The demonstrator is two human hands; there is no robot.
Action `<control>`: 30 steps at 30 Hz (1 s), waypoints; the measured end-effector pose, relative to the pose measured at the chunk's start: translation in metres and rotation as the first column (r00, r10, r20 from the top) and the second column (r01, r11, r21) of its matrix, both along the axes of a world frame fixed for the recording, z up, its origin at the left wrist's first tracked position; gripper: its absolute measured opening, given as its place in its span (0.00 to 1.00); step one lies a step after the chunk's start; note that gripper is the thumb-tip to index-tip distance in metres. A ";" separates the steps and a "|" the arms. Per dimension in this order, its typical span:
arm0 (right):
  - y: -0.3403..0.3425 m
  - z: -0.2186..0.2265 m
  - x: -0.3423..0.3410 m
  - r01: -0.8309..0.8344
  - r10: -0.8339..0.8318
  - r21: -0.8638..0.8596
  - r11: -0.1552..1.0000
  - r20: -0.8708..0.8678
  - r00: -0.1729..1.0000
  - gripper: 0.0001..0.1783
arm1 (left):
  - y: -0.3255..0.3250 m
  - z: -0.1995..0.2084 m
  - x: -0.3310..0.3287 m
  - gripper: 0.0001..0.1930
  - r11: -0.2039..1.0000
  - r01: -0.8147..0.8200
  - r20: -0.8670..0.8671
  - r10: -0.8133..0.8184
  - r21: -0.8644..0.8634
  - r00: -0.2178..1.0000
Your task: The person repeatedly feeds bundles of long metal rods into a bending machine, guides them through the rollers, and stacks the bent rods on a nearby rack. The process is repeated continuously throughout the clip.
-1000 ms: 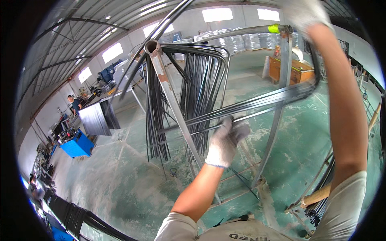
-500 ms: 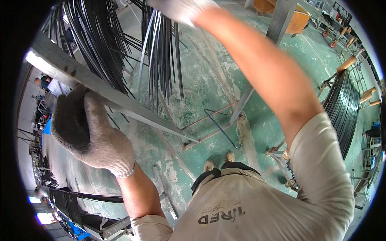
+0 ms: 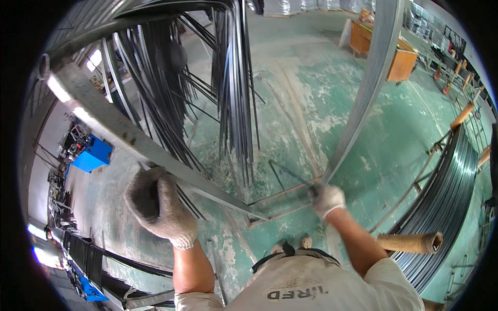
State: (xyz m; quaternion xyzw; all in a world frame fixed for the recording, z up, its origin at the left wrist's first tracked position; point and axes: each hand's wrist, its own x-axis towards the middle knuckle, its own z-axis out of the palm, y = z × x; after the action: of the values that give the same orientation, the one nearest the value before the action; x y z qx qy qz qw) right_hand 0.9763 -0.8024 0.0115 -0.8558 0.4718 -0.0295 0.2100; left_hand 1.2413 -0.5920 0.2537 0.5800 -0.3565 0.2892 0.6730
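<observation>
Both my hands wear light knit gloves with dark palms. My left hand [image 3: 162, 207] is curled closed beside the slanting grey metal post [image 3: 155, 153] on the left, its upper edge touching the post. Whatever lies inside its fingers is hidden. My right hand [image 3: 327, 200], slightly blurred, is low near the foot of the right grey post [image 3: 358, 109]. Its fingers close at the end of a thin, dark, bent metal rod [image 3: 291, 173], which reaches leftward over the frame's base. Long black strips [image 3: 236, 103] hang from the rack's top between the posts.
At right, a large bundle of black strips [image 3: 441, 202] hangs beside a brown wrapped pole [image 3: 407, 242]. An orange-brown cabinet [image 3: 402, 62] stands far right. A blue box [image 3: 93, 154] is at left, and more black strips [image 3: 85, 256] lie on a rack at lower left.
My right hand has come down from the hanging strips to the foot of the right post. The bent rod has turned. My left hand stays by the left post as the view shifts.
</observation>
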 end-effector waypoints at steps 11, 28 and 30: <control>-0.003 0.443 -0.114 -0.104 0.686 -0.919 0.379 0.203 0.699 0.22 | 0.014 0.031 -0.025 0.37 0.796 0.597 -0.136 -0.583 0.100 0.801; -0.094 0.581 0.202 0.108 0.774 -0.876 0.471 0.469 0.425 0.19 | 0.045 0.125 0.119 0.14 0.927 0.371 -0.171 -0.359 0.047 0.918; -0.121 0.556 0.250 0.085 0.730 -0.890 0.447 0.419 0.541 0.20 | 0.031 0.110 0.143 0.15 0.964 0.244 -0.080 -0.237 0.105 0.968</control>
State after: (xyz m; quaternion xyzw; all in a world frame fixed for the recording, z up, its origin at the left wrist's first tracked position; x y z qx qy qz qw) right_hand 1.2268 -0.9230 0.5674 -0.8211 0.0565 -0.5661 -0.0468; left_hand 1.3838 -0.5613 0.3638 0.5793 -0.4174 0.1649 0.6805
